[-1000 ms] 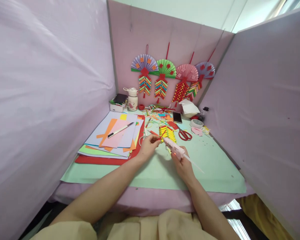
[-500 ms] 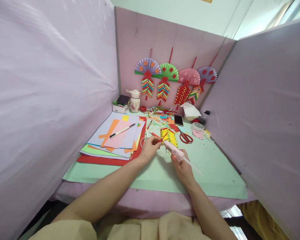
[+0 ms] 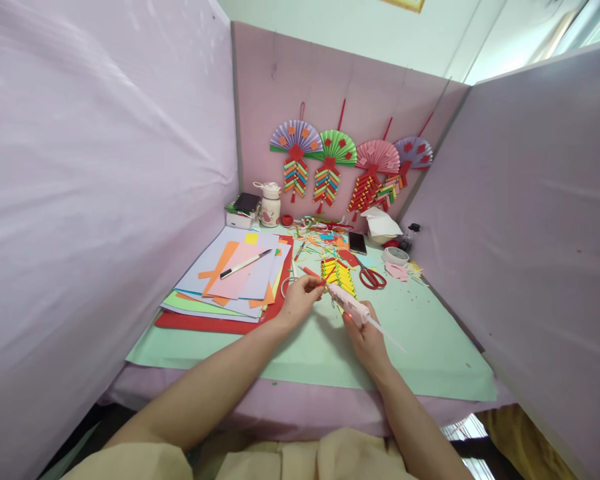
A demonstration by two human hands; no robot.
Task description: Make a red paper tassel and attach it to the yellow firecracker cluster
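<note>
Between the thumb and fingers of my left hand (image 3: 301, 297) is a thin red paper strip (image 3: 329, 277), its free end pointing up and right. My right hand (image 3: 367, 333) is wrapped round a pale pink hot glue gun (image 3: 349, 303), with a red light glowing near its grip and a clear glue stick (image 3: 387, 335) poking out of the back. The gun's nozzle is at the strip, close to my left fingertips; whether they touch I cannot tell. Just behind lies a row of yellow rolled-paper tubes (image 3: 341, 275), partly hidden by the gun.
To the left, coloured paper sheets (image 3: 257, 283) carry a pen (image 3: 245, 264). Red-handled scissors (image 3: 371, 276), a phone (image 3: 357, 243) and paper scraps (image 3: 323, 235) lie behind my hands. A bottle (image 3: 270, 205) stands at the back, below hanging paper fans (image 3: 339, 147). Partition walls (image 3: 530, 220) enclose both sides.
The whole view has shifted slightly as the camera tilted. Both hands, the red strip and the glue gun keep nearly the same positions.
</note>
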